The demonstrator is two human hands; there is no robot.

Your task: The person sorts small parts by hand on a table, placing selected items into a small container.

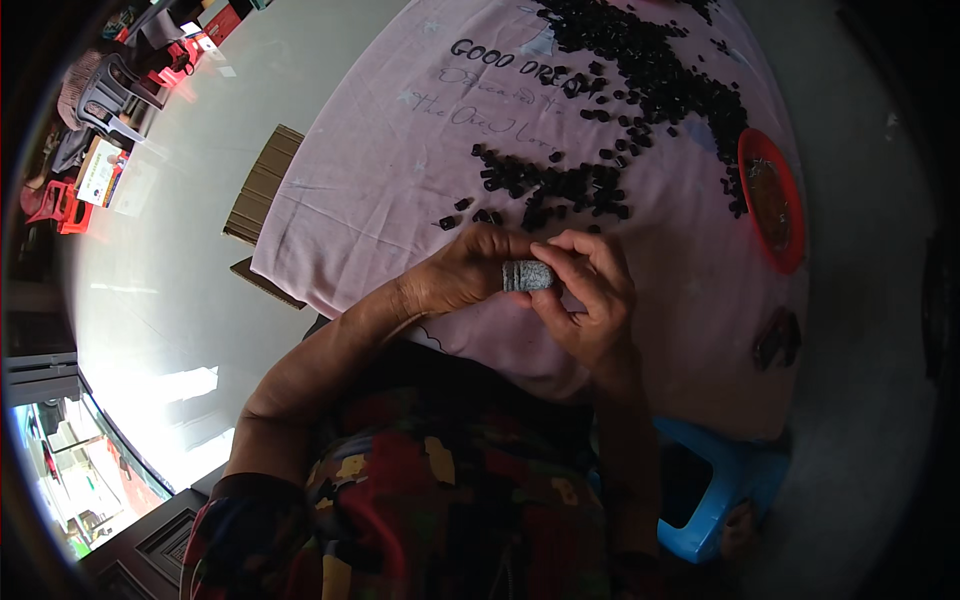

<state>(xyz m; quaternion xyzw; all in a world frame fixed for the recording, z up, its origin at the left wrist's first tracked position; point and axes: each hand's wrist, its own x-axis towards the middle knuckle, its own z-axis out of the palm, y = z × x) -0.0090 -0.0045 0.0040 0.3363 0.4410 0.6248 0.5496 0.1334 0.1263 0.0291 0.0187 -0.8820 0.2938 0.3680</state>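
My left hand [465, 268] and my right hand [592, 298] meet over the near edge of a cloth-covered table, fingertips pressed together. A small grey speckled sleeve [527, 275], ribbed at one end, shows between them and seems to cover my left thumb. Both hands are closed in a pinch; whatever lies between the fingertips is hidden or too small to name. Just beyond my hands, a loose cluster of small black pieces [550, 185] lies on the pink printed cloth [370, 190].
A larger heap of black pieces [650, 70] spreads across the far side. On the right edge sits a red oval dish [797, 205], with a dark object [775, 338] nearer me. A blue stool [715, 520] stands at lower right; cardboard [265, 185] is left of the table.
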